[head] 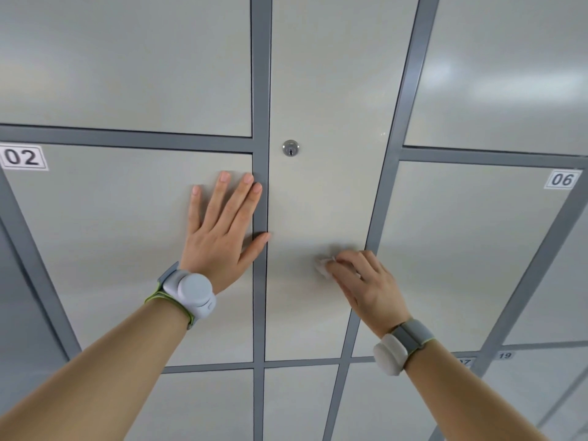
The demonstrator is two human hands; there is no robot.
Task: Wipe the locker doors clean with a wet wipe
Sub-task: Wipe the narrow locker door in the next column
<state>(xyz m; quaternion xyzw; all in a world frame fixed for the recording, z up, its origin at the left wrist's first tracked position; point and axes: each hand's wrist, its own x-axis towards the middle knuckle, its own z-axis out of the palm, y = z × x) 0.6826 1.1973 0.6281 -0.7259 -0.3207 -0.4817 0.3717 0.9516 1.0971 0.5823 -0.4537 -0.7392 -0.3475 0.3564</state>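
Locker doors (127,74) fill the whole view. The tall middle door (318,202) is the one being wiped. It is very big and the wipe is very small, so I think spots could get missed, most of all high up. Wet streaks could dry and show on such a shiny door.

The left hand (222,230) lies flat on door 02 (111,265) with its fingers spread wide. Its thumb reaches onto the grey frame (261,90). It might leave finger marks on a door that should end up clean.

The right hand (366,281) has bent fingers that pinch the wet wipe (324,267) and press it low on the middle door, near that door's right edge. The wipe is bunched up small, so it could slip out or dry up fast. It could also snag on the lock (290,148) higher up. A wet wipe could make the paper labels 02 (23,157) and 06 (562,179) soggy, and they might peel.

The doors are flat, smooth, pale grey rectangles that shine in the light. The frame is made of darker grey bars, straight and thin, running between the doors. The wipe is white, soft and crumpled. The lock is a little round silver thing with a key slot. The labels are small white rectangles with black numbers.
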